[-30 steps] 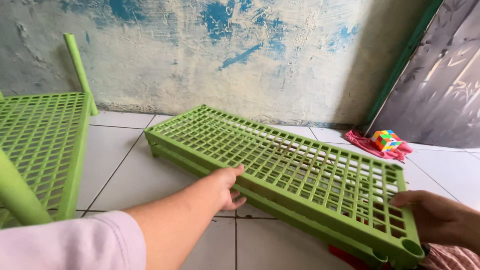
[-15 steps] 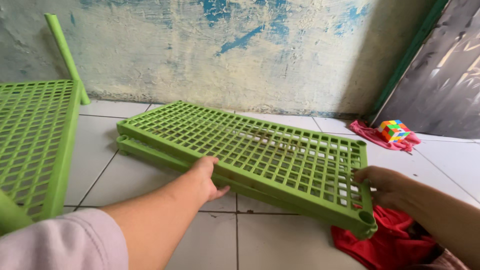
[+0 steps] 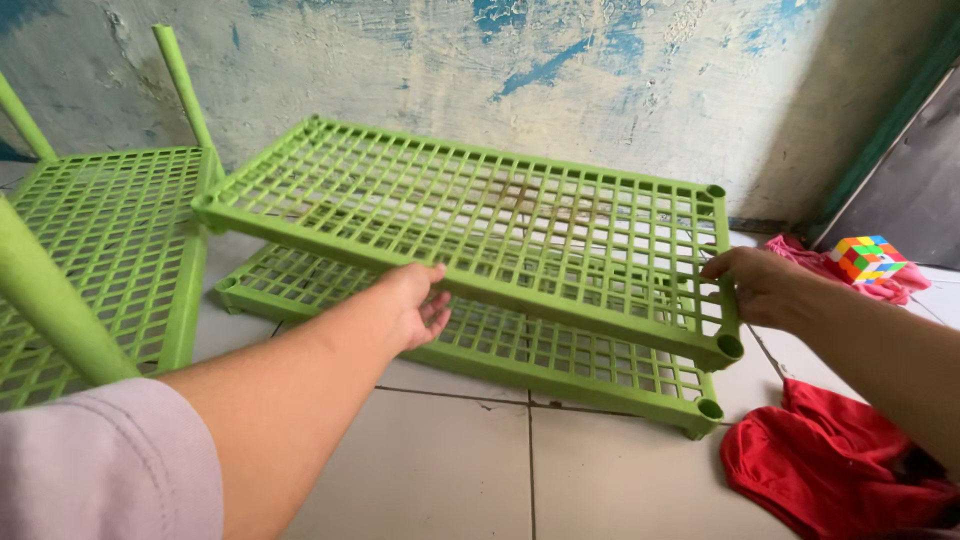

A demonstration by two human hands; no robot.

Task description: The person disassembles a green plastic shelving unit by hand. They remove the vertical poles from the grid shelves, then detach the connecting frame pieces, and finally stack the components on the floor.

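Note:
Two green plastic lattice shelf panels are in front of me. The upper panel (image 3: 480, 220) is raised off the floor and tilted up at the far side. My left hand (image 3: 412, 300) grips its near long edge around the middle. My right hand (image 3: 758, 285) holds its right short edge near the corner socket. The second panel (image 3: 560, 355) lies flat on the white tiled floor (image 3: 420, 470) right beneath the raised one.
A partly built green rack (image 3: 90, 230) with upright poles stands at the left. A red cloth (image 3: 830, 465) lies on the tiles at the lower right. A colourful puzzle cube (image 3: 866, 257) rests on a pink cloth by the peeling blue-and-white wall (image 3: 480, 70).
The upper panel has been lifted off the lower one, which now shows underneath. Both hands rose with it, and the view shifted so the left rack shows more.

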